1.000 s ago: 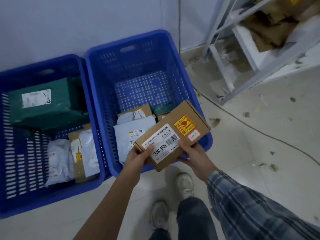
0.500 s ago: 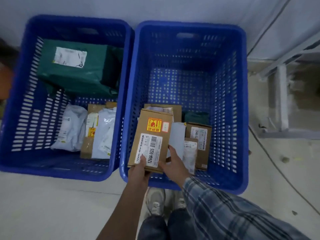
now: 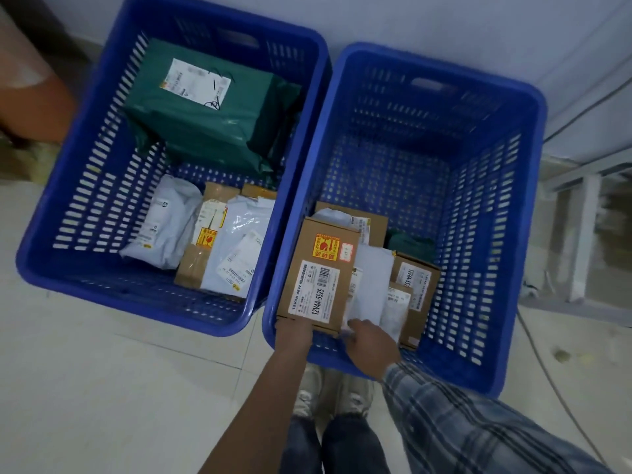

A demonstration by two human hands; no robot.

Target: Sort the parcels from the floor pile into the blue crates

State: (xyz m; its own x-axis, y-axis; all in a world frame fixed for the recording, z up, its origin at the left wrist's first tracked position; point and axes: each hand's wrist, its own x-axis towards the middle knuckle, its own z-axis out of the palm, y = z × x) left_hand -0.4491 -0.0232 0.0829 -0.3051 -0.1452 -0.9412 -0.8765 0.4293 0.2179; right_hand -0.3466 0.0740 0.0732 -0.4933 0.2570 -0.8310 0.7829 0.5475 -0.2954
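Two blue crates stand side by side on the floor. A brown cardboard box (image 3: 318,275) with a white label and a yellow-red sticker lies low inside the right crate (image 3: 513,234), at its near left corner. My left hand (image 3: 294,331) grips the box's near edge from below. My right hand (image 3: 371,342) rests at the box's near right corner, fingers touching a white mailer (image 3: 372,285) beside it. More brown boxes (image 3: 415,285) lie to the right. The left crate (image 3: 65,206) holds a large green bag (image 3: 212,121), white mailers (image 3: 164,224) and a brown box (image 3: 198,265).
My shoes (image 3: 333,391) stand on pale floor tiles right before the right crate. A grey metal rack frame (image 3: 581,234) and a cable (image 3: 547,364) lie to the right. An orange-brown object (image 3: 30,87) sits at the far left by the wall.
The box has gone from held above the crate rim down into the right crate's near left corner. My view has tilted down over both crates.
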